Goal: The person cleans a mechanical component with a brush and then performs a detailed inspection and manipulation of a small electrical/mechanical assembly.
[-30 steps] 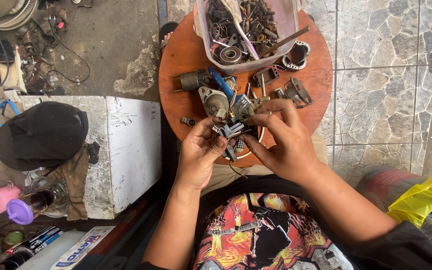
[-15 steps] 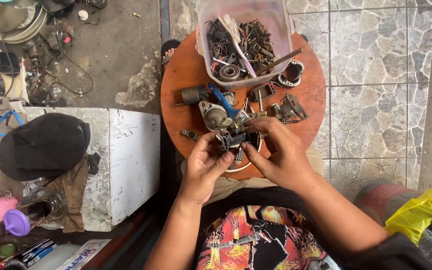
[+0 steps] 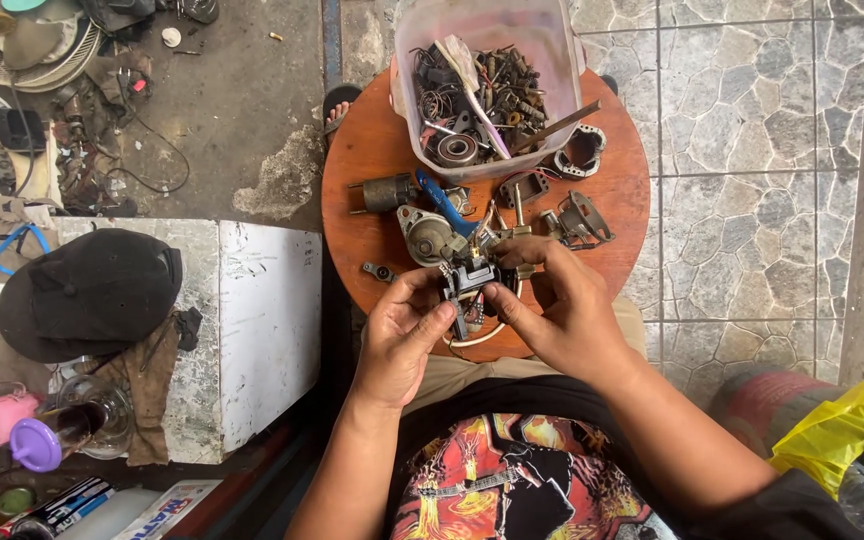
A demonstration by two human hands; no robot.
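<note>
Both of my hands hold one small dark metal part (image 3: 467, 283) with wires over the near half of a round wooden table (image 3: 372, 150). My left hand (image 3: 407, 340) pinches its left side between thumb and fingers. My right hand (image 3: 557, 305) grips its right side, fingers curled over the top. Just beyond the part lie a round grey motor housing (image 3: 427, 235), a blue-handled tool (image 3: 444, 202) and several small metal pieces.
A clear plastic tub (image 3: 487, 90) of screws, springs and bearings stands at the table's far side. A small cylinder motor (image 3: 387, 192) lies to the left. A white block (image 3: 252, 320) with a black cap (image 3: 87, 290) stands on my left. A yellow bag (image 3: 842, 420) sits at my right.
The view has shifted, so the table and my hands sit lower in the picture. My hands stay closed on the same small part, turning it slightly.
</note>
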